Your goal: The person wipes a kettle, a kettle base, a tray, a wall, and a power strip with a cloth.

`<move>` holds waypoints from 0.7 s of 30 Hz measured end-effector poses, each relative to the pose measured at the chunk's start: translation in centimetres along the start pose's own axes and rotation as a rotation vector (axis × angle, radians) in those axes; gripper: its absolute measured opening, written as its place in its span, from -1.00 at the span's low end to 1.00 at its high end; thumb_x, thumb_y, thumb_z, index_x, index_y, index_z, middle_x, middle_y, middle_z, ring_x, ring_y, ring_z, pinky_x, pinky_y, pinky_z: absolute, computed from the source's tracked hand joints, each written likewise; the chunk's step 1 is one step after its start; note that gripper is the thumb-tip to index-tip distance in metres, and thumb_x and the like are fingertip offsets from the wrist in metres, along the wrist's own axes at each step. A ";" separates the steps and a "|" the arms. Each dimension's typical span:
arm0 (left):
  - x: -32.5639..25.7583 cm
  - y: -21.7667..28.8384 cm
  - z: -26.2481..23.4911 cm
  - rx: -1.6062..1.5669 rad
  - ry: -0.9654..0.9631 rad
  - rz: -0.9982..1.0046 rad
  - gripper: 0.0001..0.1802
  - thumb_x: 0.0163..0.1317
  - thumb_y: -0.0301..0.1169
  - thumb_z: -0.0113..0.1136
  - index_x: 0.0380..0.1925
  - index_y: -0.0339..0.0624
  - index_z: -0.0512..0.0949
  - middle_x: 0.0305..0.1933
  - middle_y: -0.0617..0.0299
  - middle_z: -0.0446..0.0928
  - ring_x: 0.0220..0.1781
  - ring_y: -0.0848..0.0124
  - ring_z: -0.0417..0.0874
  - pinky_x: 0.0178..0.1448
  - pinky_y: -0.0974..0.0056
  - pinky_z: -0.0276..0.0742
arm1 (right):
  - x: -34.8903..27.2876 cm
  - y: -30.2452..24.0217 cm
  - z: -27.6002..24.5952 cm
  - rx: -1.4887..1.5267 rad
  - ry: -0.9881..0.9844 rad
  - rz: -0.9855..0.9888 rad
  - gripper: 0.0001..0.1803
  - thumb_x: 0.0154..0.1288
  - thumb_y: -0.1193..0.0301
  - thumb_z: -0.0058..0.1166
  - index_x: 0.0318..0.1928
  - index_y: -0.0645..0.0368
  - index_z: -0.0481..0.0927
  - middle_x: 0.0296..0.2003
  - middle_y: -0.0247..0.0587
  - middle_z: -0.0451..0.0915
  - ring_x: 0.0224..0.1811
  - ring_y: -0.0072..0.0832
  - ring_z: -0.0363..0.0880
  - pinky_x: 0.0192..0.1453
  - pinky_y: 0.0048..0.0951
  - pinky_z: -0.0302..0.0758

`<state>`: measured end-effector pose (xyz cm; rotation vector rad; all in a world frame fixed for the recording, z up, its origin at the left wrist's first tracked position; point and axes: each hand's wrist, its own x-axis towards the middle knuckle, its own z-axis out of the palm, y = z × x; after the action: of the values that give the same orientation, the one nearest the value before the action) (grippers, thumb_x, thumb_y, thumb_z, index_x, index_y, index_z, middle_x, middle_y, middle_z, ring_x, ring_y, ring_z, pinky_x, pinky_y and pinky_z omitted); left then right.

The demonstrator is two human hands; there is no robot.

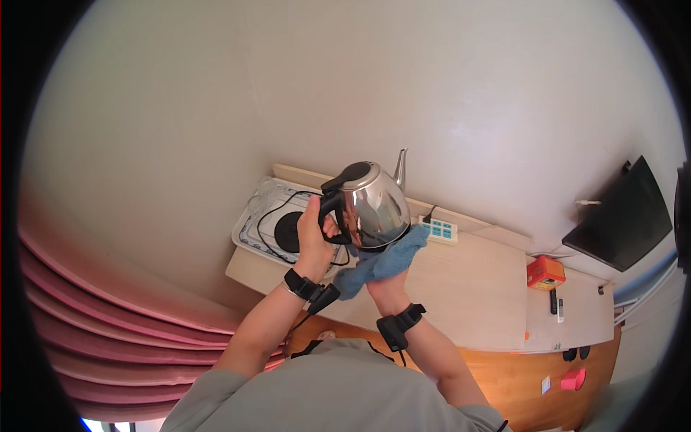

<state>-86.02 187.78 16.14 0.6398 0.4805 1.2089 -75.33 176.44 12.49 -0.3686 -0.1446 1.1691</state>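
Note:
A shiny steel electric kettle (376, 209) with a black lid, a black handle and a thin curved spout is held up above the table. My left hand (314, 237) is closed around its handle, at the kettle's left side. Under the kettle's base, my right hand (389, 288) holds a blue cloth (385, 264) that presses against the lower side; the cloth hides most of the fingers. The spout points up and to the right. Left of the kettle, the round black power base (287, 232) sits in a white patterned tray (243, 235), its cord looping around it.
On the pale wooden table (468, 295), a power strip (439, 230) lies against the back edge. Farther right are a red box (545, 273) and remote controls (556, 306), with a wall-mounted screen (622, 219) above. Pink curtains (129, 338) hang at the left. A pink bin (573, 379) stands on the floor.

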 end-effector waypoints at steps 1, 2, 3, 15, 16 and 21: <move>0.6 0.3 -0.7 0.001 0.013 0.010 -0.51 0.44 -0.01 0.06 -0.58 -0.08 0.35 -0.71 0.36 0.22 -0.70 0.49 0.21 -0.55 0.35 0.15 | 0.0 -0.2 0.1 -0.047 -0.019 0.063 -0.48 0.47 -0.09 -0.18 0.23 -0.07 0.41 0.10 -0.30 0.52 0.08 -0.31 0.51 -0.01 -0.13 0.52; 1.5 0.5 -1.6 0.015 0.033 0.064 -0.52 0.44 -0.03 0.06 -0.59 -0.07 0.35 -0.71 0.37 0.23 -0.70 0.50 0.21 -0.55 0.36 0.15 | 0.1 -0.4 -0.5 -0.047 -0.021 0.068 -0.48 0.47 -0.09 -0.18 0.23 -0.07 0.41 0.10 -0.30 0.52 0.08 -0.31 0.51 -0.01 -0.13 0.52; 2.2 1.2 -2.2 0.031 0.054 0.117 -0.53 0.44 -0.05 0.06 -0.59 -0.06 0.35 -0.71 0.37 0.23 -0.70 0.51 0.22 -0.56 0.36 0.14 | 0.2 -0.3 -1.6 -0.074 -0.025 0.100 -0.51 0.49 -0.05 -0.18 0.22 -0.05 0.43 0.10 -0.28 0.54 0.09 -0.29 0.53 0.00 -0.11 0.54; 7.0 5.1 -16.2 0.322 0.272 0.383 -0.77 0.39 -0.22 0.17 -0.39 -0.09 0.53 -0.57 0.47 0.36 -0.60 0.67 0.24 -0.53 0.48 0.10 | -3.7 -7.0 -11.0 -0.355 0.116 0.087 -0.53 0.49 0.00 -0.16 0.06 0.13 0.52 -0.10 -0.05 0.66 -0.14 -0.23 0.67 -0.23 -0.26 0.58; 7.3 4.8 -17.1 0.396 0.294 0.380 -0.77 0.39 -0.22 0.17 -0.38 -0.11 0.55 -0.56 0.46 0.37 -0.60 0.66 0.25 -0.52 0.47 0.10 | -4.2 -7.4 -11.2 -0.395 0.186 0.089 -0.50 0.49 -0.04 -0.18 0.10 0.08 0.50 -0.09 -0.09 0.66 -0.13 -0.23 0.66 -0.25 -0.24 0.58; 8.3 2.5 -19.2 0.543 0.363 0.346 -0.73 0.38 -0.22 0.18 -0.40 -0.18 0.57 -0.54 0.44 0.39 -0.58 0.64 0.28 -0.51 0.45 0.13 | -6.0 -8.3 -13.3 -0.444 0.262 0.061 -0.49 0.48 -0.07 -0.19 0.13 0.05 0.49 -0.09 -0.14 0.65 -0.12 -0.25 0.65 -0.28 -0.23 0.58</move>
<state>-97.84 200.04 3.70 0.9978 1.0576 1.5461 -66.47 165.40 3.50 -0.9184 -0.1638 1.1333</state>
